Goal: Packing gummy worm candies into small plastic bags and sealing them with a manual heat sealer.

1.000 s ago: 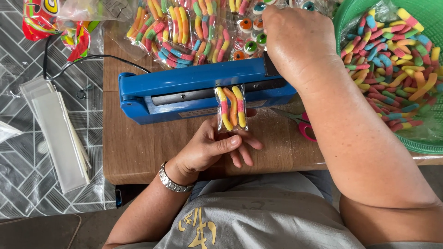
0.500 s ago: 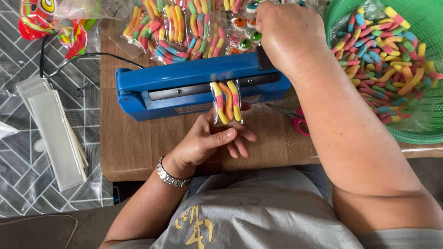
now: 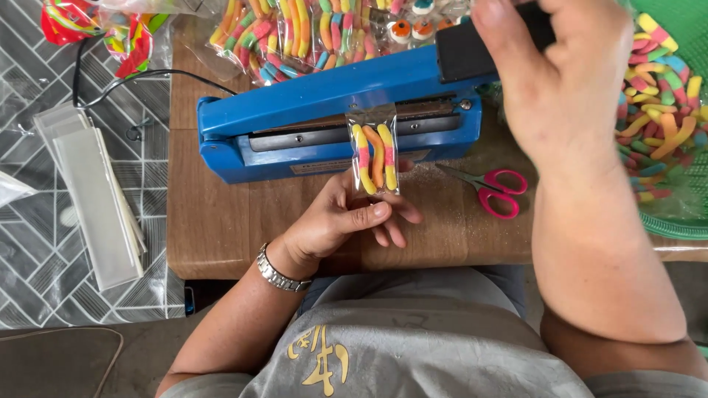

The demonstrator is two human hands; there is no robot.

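A grey floor with a herringbone tile pattern runs under a small brown wooden tabletop, and from where I sit at the feed there is only the head view to go through.

In it, a blue heat sealer lies across the tabletop with its arm raised at the right end. My left hand is closed on a small clear bag of gummy worms, pinching its lower part between thumb and fingers (the thumb lies across the front). The bag stands upright, its top edge tucked into the sealer's gap, so it sits just above that hand and touches the machine. My right hand is up at the sealer's black handle, fingers curled over it; it is well apart from the bag, off to the right and higher.

Pink-handled scissors lie on the tabletop between the two forearms, just beside the sealer's base. A green basket of loose gummy worms sits at the right edge. Filled candy bags are piled behind the sealer. A stack of empty clear sleeves lies on the floor to the left, near the sealer's black cord. A metal watch circles the left wrist.
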